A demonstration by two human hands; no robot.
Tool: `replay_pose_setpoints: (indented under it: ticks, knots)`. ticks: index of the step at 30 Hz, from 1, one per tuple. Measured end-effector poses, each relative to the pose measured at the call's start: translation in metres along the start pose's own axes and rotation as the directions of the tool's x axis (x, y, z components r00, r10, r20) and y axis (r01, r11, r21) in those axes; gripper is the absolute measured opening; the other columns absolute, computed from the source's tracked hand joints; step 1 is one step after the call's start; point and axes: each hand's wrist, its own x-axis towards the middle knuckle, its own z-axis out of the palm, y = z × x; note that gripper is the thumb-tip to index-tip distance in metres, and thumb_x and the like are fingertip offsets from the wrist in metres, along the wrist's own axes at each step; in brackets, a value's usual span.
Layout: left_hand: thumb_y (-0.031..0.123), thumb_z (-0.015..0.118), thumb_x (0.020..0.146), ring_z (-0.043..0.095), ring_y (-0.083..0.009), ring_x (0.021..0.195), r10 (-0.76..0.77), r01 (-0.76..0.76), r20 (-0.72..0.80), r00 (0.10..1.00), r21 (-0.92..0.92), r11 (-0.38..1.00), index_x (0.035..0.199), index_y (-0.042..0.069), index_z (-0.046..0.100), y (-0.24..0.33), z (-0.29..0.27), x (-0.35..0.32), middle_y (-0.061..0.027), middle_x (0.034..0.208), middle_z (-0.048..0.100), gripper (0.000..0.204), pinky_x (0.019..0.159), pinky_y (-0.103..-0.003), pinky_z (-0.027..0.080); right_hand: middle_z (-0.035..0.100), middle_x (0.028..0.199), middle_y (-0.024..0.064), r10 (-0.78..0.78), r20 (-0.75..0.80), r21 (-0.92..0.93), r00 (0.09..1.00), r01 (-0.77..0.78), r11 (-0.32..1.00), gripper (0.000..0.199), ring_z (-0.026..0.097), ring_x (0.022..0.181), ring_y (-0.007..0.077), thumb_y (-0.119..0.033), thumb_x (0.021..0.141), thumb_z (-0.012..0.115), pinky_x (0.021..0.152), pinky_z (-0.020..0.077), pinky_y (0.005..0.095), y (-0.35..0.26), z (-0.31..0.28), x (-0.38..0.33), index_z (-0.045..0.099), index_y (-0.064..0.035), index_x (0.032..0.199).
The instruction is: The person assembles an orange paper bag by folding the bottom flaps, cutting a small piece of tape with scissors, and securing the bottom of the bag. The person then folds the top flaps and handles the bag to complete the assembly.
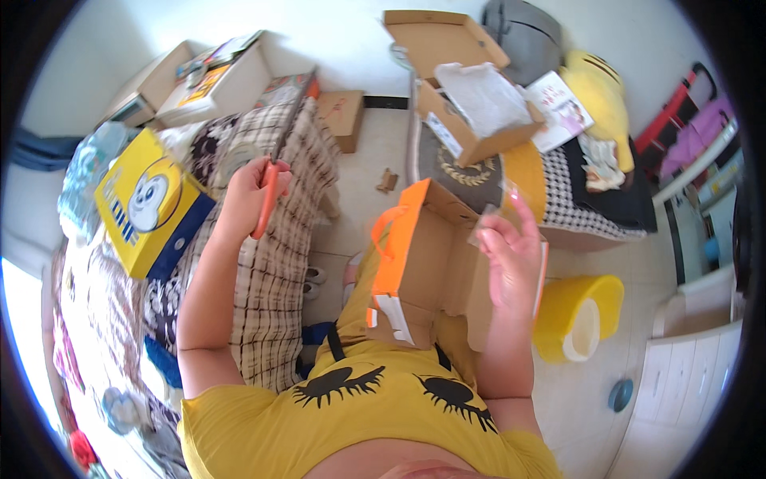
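Note:
My left hand (pixel 254 193), raised over the bed's edge, is closed around scissors with orange handles (pixel 268 203); their dark blades point up and away. A round, translucent ring like a tape roll (pixel 237 161) shows beside that hand. My right hand (pixel 511 254) is pinched on a small clear strip (pixel 487 212) that looks like tape, partly hidden by the fingers. Below it, an orange cardboard box (pixel 401 254) stands open on my lap, its brown inside facing up. An orange handle loops from its left side, and a torn white patch marks the near left corner.
On the left, a yellow and blue box (pixel 144 203) lies on the checked bed cover (pixel 271 263). Ahead right, an open brown carton (pixel 479 148) with white paper sits on a cushioned bench beside a yellow plush toy (pixel 594 100). A yellow bin (pixel 558 319) stands right.

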Motion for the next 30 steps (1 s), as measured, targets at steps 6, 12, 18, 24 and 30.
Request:
replay_pose_setpoints:
  ticks: [6, 12, 18, 24, 30]
  knots:
    - [0.016, 0.071, 0.070, 0.050, -0.0313, 0.058, 0.115, 0.008, -0.134, 0.984, 0.686, 0.728, 0.080, -0.001, 0.053, -0.031, -0.056, -0.053, -0.0143, 0.063, 0.050, 0.026, 0.056, -0.035, 0.042, 0.064, 0.096, 0.0127, 0.022, 0.019, -0.034, 1.000, -0.021, 0.999, 0.068, 0.062, 0.083, 0.0148, 0.003, 0.077, 0.067, 0.071, 0.0487, 0.0242, 0.010, -0.001, 0.002, 0.034, -0.0014, 0.136]
    - [0.022, 0.069, 0.070, 0.061, -0.0339, 0.074, -0.110, 0.276, -0.257, 0.960, 0.822, 0.498, 0.086, 0.001, 0.059, -0.078, -0.109, -0.102, -0.0162, 0.076, 0.062, 0.029, 0.064, -0.039, 0.047, 0.063, 0.101, 0.0131, 0.128, 0.094, -0.030, 0.987, -0.126, 0.992, 0.069, 0.062, 0.087, 0.0166, -0.001, 0.081, 0.065, 0.077, 0.0485, 0.0280, 0.023, 0.004, 0.006, 0.028, -0.0005, 0.138]
    - [0.030, 0.074, 0.073, 0.063, -0.0326, 0.083, -0.117, 0.292, -0.287, 0.951, 0.956, 0.027, 0.089, 0.003, 0.061, -0.065, -0.112, -0.102, -0.0147, 0.083, 0.064, 0.034, 0.070, -0.041, 0.049, 0.064, 0.101, 0.0115, 0.099, 0.082, -0.038, 0.992, -0.096, 0.995, 0.065, 0.063, 0.087, 0.0166, -0.006, 0.084, 0.064, 0.077, 0.0487, 0.0281, 0.021, -0.008, 0.002, 0.029, -0.0017, 0.138]
    - [0.013, 0.070, 0.077, 0.062, -0.0299, 0.087, 0.212, -0.210, 0.088, 0.973, 0.711, 0.671, 0.103, 0.001, 0.061, -0.008, -0.016, -0.109, -0.0150, 0.097, 0.064, 0.030, 0.078, -0.036, 0.049, 0.064, 0.102, 0.0131, 0.093, 0.082, -0.053, 0.992, -0.089, 0.995, 0.065, 0.064, 0.087, 0.0171, -0.006, 0.084, 0.065, 0.075, 0.0507, 0.0275, 0.024, -0.019, -0.011, 0.030, -0.0043, 0.139]
    - [0.010, 0.068, 0.079, 0.061, -0.0242, 0.090, 0.335, -0.445, 0.457, 0.824, 0.156, 0.882, 0.103, -0.004, 0.060, 0.020, 0.071, -0.092, -0.0146, 0.099, 0.062, 0.028, 0.081, -0.032, 0.048, 0.061, 0.106, 0.0167, 0.116, 0.232, -0.054, 0.966, -0.107, 0.993, 0.081, 0.063, 0.092, 0.0210, -0.001, 0.075, 0.074, 0.078, 0.0507, 0.0298, 0.032, -0.005, -0.030, 0.027, -0.0060, 0.140]
